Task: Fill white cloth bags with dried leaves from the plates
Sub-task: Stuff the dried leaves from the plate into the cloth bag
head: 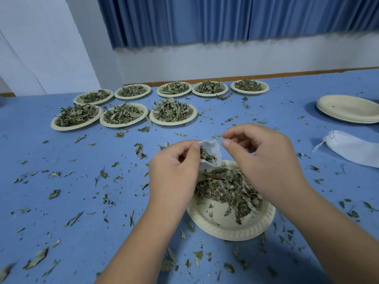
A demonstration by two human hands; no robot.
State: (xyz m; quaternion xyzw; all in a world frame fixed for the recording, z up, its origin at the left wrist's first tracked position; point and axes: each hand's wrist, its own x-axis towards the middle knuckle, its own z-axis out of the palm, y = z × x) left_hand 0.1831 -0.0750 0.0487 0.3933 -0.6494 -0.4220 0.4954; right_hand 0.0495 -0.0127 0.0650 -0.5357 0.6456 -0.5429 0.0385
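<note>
mid-fill: left hand (174, 167) pinches small white cloth bag (214, 149) open; right hand (264, 158), at 3 o'clock, hangs loosely curled and empty, likely needing more dried green leaves (227, 187).

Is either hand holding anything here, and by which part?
The left hand pinches the white cloth bag by the rim of its open mouth, above the plate. The right hand, loosely curled beside it, holds nothing visible.

Blue table (51, 152), leaf plates (61, 128), white bag (352, 149)
</note>
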